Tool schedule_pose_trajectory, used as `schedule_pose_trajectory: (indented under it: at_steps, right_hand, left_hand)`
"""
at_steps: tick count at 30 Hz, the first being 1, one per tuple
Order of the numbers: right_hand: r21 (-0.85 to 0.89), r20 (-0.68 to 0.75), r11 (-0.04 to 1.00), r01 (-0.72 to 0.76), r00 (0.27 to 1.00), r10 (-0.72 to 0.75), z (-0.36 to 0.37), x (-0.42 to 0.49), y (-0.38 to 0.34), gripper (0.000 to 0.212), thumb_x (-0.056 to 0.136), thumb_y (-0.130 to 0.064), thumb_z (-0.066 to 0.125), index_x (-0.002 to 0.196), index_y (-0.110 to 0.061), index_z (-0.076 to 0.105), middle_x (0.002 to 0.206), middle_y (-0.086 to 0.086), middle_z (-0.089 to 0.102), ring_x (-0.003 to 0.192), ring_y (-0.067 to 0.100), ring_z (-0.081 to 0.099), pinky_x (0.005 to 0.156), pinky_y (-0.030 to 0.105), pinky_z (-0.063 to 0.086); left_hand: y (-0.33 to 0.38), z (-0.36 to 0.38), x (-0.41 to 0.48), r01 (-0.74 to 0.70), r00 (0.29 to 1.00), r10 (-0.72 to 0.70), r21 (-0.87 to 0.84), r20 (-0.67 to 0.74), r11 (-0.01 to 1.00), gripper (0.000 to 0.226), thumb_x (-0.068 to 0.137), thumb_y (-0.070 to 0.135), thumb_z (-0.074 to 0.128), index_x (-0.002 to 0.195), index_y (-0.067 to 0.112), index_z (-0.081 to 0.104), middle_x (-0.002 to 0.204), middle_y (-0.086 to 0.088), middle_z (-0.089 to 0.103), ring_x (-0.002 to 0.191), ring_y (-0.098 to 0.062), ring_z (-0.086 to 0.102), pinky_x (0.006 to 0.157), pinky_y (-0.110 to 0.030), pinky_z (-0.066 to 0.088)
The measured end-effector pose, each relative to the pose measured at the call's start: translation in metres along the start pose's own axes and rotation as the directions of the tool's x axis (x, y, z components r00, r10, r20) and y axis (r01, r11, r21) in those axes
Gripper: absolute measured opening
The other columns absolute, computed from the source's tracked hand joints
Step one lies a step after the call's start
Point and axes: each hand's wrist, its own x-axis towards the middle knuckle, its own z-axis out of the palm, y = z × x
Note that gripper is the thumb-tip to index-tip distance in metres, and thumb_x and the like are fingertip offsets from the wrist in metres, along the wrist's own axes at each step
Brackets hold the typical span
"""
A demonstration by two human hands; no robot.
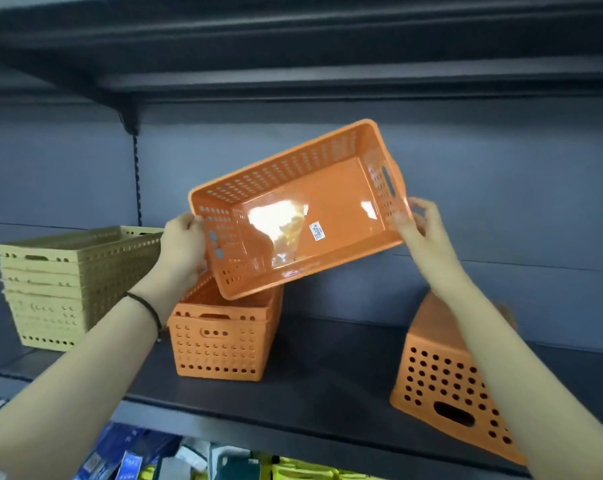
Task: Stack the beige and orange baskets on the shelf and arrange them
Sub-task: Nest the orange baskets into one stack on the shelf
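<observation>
I hold an orange perforated basket (303, 206) in the air, tilted with its open side toward me. My left hand (184, 249) grips its lower left end and my right hand (419, 225) grips its right end. Right below it a short stack of orange baskets (220, 344) stands upright on the dark shelf (327, 386). A taller stack of beige baskets (71, 282) stands at the left. Another orange basket (449, 386) lies upside down at the right, partly behind my right forearm.
A dark upper shelf (293, 46) hangs close above the held basket. A bracket and slotted upright (135, 161) run down the back panel. Packaged goods (189, 462) in blue and yellow fill the level below the shelf edge.
</observation>
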Motion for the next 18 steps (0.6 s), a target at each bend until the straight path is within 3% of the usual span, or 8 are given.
schedule_pose_trajectory:
  at_steps: [2,5,7,9,10,12,14,18]
  right_hand:
    - [0.103,-0.033,0.994,-0.024,0.999,0.028,0.019,0.001,-0.005,0.019,0.099,-0.043,0.045,0.115,-0.033,0.048,0.116,-0.01,0.062,0.104,0.009,0.06,0.099,0.033,0.047]
    - [0.225,0.038,0.97,-0.089,0.996,0.083,0.05,-0.001,-0.008,0.021,0.103,-0.042,0.035,0.12,-0.029,0.041,0.124,-0.01,0.055,0.113,0.02,0.06,0.1,0.036,0.046]
    - [0.256,0.088,0.962,-0.098,0.993,0.078,0.074,-0.005,-0.008,0.032,0.103,-0.039,0.039,0.133,-0.031,0.03,0.133,-0.016,0.047,0.125,0.02,0.054,0.098,0.032,0.045]
    - [0.314,0.073,0.948,-0.055,0.997,0.033,0.099,-0.012,-0.008,0.057,0.102,-0.033,0.045,0.146,-0.038,0.009,0.151,-0.021,0.027,0.139,0.012,0.039,0.108,0.033,0.037]
    - [0.323,0.059,0.946,-0.028,0.998,0.01,0.111,-0.015,-0.008,0.07,0.101,-0.03,0.047,0.15,-0.036,-0.002,0.154,-0.023,0.014,0.144,0.007,0.028,0.115,0.033,0.03]
    - [0.284,0.091,0.959,-0.014,0.996,-0.012,0.135,-0.019,-0.011,0.08,0.101,-0.027,0.048,0.154,-0.028,-0.012,0.158,-0.02,-0.002,0.146,-0.001,0.011,0.121,0.029,0.015]
    - [0.228,0.145,0.971,-0.075,0.988,0.043,0.155,-0.019,-0.015,0.079,0.101,-0.036,0.046,0.154,-0.027,-0.012,0.162,-0.015,-0.015,0.148,0.0,-0.005,0.122,0.032,0.005]
    - [0.256,0.174,0.957,-0.138,0.98,0.095,0.176,-0.01,-0.016,0.086,0.095,-0.054,0.046,0.153,-0.031,-0.013,0.16,-0.016,-0.024,0.148,0.002,-0.015,0.123,0.041,-0.001]
  left_hand:
    - [0.004,-0.015,0.002,0.086,0.996,-0.086,-0.043,0.017,0.995,0.032,0.103,0.021,0.032,0.08,0.016,0.054,0.084,-0.01,0.062,0.067,-0.023,0.061,0.056,-0.032,0.048]
    - [0.002,-0.031,0.003,0.185,0.982,-0.179,-0.138,0.056,0.973,0.031,0.104,0.019,0.032,0.083,0.016,0.055,0.088,-0.01,0.065,0.079,-0.026,0.066,0.065,-0.042,0.055]
    - [-0.003,-0.038,0.005,0.261,0.965,-0.248,-0.178,0.09,0.949,0.027,0.104,0.017,0.034,0.087,0.013,0.055,0.096,-0.014,0.065,0.086,-0.03,0.066,0.066,-0.046,0.056]
    - [-0.01,-0.042,0.006,0.312,0.948,-0.282,-0.263,0.147,0.913,0.015,0.102,0.012,0.039,0.103,0.008,0.053,0.106,-0.017,0.063,0.088,-0.032,0.066,0.062,-0.049,0.059]
    - [-0.011,-0.043,0.006,0.338,0.938,-0.292,-0.322,0.186,0.884,0.019,0.101,0.008,0.042,0.118,0.007,0.048,0.113,-0.018,0.06,0.087,-0.033,0.066,0.06,-0.049,0.06]
    - [-0.016,-0.042,0.009,0.389,0.918,-0.318,-0.387,0.235,0.836,0.056,0.097,0.004,0.051,0.145,0.017,0.025,0.125,-0.016,0.05,0.09,-0.036,0.067,0.059,-0.047,0.06]
    - [-0.021,-0.041,0.011,0.397,0.912,-0.318,-0.366,0.257,0.842,0.071,0.095,0.005,0.054,0.152,0.021,0.014,0.135,-0.015,0.046,0.098,-0.039,0.066,0.057,-0.045,0.06]
    - [-0.036,-0.048,0.016,0.386,0.916,-0.328,-0.293,0.23,0.875,0.053,0.094,0.013,0.057,0.142,0.013,0.037,0.119,-0.021,0.063,0.091,-0.04,0.07,0.056,-0.038,0.061]
